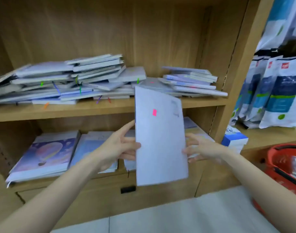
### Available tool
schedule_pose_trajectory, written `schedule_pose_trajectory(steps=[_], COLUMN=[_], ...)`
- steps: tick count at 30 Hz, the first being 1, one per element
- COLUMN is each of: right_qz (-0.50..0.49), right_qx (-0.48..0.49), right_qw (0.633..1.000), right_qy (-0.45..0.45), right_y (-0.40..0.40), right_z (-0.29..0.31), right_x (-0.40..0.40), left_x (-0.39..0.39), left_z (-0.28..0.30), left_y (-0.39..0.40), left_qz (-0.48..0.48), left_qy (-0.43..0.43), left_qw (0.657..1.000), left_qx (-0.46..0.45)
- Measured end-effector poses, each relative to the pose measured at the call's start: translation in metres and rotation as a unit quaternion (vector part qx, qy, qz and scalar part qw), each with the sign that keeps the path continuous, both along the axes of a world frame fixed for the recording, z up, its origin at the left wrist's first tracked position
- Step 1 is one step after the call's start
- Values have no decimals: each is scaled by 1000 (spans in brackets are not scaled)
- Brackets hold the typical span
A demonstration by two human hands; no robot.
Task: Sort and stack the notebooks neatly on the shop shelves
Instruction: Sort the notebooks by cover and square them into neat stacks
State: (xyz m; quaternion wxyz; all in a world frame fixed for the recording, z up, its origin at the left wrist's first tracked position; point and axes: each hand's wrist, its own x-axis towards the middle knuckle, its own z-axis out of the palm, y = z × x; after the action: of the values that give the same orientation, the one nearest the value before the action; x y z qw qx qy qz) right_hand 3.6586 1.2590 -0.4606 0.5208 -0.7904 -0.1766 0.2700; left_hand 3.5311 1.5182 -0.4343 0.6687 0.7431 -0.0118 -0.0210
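Note:
I hold a pale lilac notebook [160,140] with a small pink sticker upright in front of the shelves. My left hand [122,147] grips its left edge, thumb on the front. My right hand [201,148] holds the right edge with spread fingers, the thumb just over the cover. A messy heap of notebooks [60,81] lies on the upper shelf [110,110], with a smaller pile [191,81] to the right. On the lower shelf lie a balloon-cover stack [46,153] and a second stack [91,145] next to it, partly hidden by my left hand.
A red shopping basket [285,167] stands at the right on the floor. A blue-and-white box [234,140] sits on the neighbouring shelf, with hanging packaged goods [275,91] above it. A drawer front with a black handle [128,189] lies below the lower shelf.

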Motion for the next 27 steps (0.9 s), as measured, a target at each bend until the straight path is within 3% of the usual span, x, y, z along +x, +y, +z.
schedule_pose_trajectory(steps=[4, 7, 12, 15, 16, 18, 21, 24, 27], right_qz=[9, -16, -80, -112, -117, -89, 8, 30, -16], right_qx=[-39, -60, -25, -17, -28, -74, -248, -307, -233], right_qw=[997, 995, 997, 990, 989, 988, 961, 940, 952], right_qy=[73, 84, -2, -78, -89, -98, -120, -144, -199], right_y=[13, 34, 75, 100, 107, 121, 131, 128, 112], right_z=[-83, -124, -124, -100, -96, -103, -145, -161, -134], right_x=[-19, -20, 24, 67, 81, 101, 109, 103, 97], left_x=[-10, 3, 41, 82, 98, 124, 140, 141, 135], left_z=[-62, -95, -117, -116, -118, -133, -163, -174, -155], left_y=[32, 48, 80, 86, 83, 77, 65, 59, 56], left_qz=[-5, 16, 95, 170, 208, 238, 98, 22, 71], left_qy=[141, 200, 210, 160, 143, 115, 156, 176, 62], left_qw=[990, 980, 972, 971, 967, 953, 897, 852, 821], left_qx=[13, -2, -34, -59, -33, 147, 401, 493, 563])
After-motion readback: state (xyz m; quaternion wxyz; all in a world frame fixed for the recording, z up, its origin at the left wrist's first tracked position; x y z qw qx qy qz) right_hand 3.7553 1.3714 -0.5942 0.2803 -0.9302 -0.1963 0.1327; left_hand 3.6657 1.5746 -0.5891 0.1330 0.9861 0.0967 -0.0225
